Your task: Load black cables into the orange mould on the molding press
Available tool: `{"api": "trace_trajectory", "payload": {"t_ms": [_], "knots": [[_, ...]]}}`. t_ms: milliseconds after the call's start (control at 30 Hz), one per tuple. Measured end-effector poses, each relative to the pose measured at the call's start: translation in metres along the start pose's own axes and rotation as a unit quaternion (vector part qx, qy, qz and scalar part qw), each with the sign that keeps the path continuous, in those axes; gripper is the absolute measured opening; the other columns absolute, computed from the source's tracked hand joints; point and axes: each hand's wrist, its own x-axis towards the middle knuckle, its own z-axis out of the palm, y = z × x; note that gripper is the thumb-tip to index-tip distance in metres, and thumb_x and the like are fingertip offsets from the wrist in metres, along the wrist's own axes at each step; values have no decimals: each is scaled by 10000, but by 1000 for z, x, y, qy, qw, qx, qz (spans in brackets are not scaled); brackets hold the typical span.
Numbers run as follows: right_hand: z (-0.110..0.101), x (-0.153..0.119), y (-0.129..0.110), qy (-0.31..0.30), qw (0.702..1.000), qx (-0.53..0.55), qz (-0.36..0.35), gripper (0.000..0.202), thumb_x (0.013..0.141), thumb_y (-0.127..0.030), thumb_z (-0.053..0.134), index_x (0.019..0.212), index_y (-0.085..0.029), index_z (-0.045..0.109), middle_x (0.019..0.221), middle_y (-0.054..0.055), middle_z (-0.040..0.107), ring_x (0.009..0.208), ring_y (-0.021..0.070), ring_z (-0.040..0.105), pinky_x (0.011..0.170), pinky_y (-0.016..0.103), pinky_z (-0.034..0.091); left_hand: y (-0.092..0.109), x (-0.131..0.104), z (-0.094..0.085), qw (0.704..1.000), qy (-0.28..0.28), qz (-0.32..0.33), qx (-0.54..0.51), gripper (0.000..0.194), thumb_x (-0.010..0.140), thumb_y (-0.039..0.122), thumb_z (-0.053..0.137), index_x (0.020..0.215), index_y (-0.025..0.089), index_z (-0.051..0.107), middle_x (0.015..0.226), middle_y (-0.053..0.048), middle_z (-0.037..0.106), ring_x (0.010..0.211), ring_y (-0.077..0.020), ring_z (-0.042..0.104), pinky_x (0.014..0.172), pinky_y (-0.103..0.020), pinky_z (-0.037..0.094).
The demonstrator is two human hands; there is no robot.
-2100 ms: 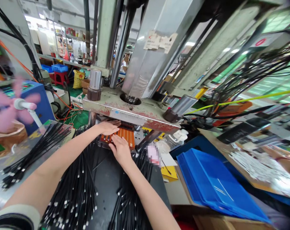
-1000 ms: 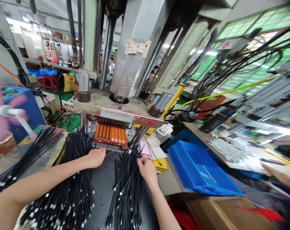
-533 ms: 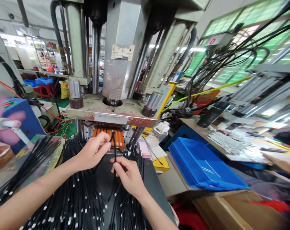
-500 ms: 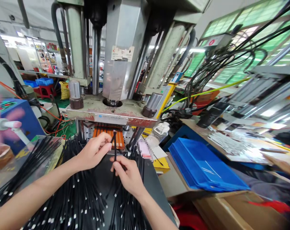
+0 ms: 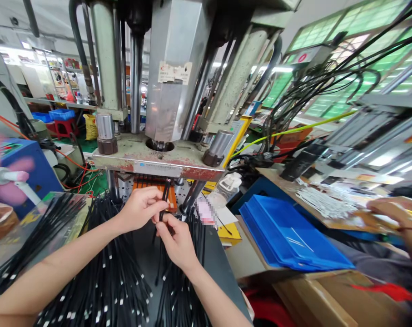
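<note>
Between my two hands is a thin black cable [image 5: 166, 190], its end pointing up toward the press. My left hand [image 5: 145, 208] pinches it near the upper end. Just below and to the right, my right hand [image 5: 176, 238] closes its fingers round the lower part, almost touching the left fingertips. Behind the cable, in the press opening, lies an orange fixture plate [image 5: 172, 200] with dark strips across it. Many black cables with pale tips [image 5: 113, 272] spread over the dark table below my left arm, and another bundle [image 5: 181, 290] lies under my right hand.
The large press [image 5: 171, 165] stands right in front, with steel posts at both sides. On the right are blue bins [image 5: 287, 236], a cardboard box [image 5: 342, 295] and a clear plastic jug [image 5: 228, 188]. A pink fan [image 5: 8, 175] stands left. Another person's hand [image 5: 399, 213] shows at far right.
My hands have come closer together along the cable, the left moving right and the right slightly up. The cable's end is higher and further right. The other person's hand has come further into view.
</note>
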Motion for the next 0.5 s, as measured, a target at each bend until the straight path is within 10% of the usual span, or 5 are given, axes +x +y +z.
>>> {"api": "trace_trajectory", "payload": {"t_ms": [267,500], "knots": [[6,-4,33,-59,995,-73,38,142,850,-285,589,780,-182,656,609,-35,554,570,113,493,587,222,371,6,15,-7,975,101,149,128,180,910,236,526,764,140,568,749,25,486,453,-35,532,426,-166,416],[-11,83,76,40,993,-105,45,266,796,-355,601,605,-175,555,540,-49,486,526,99,417,548,218,334,-4,39,-15,918,68,277,275,158,913,260,517,976,178,636,915,-65,628,793,-147,593,724,-285,496]]}}
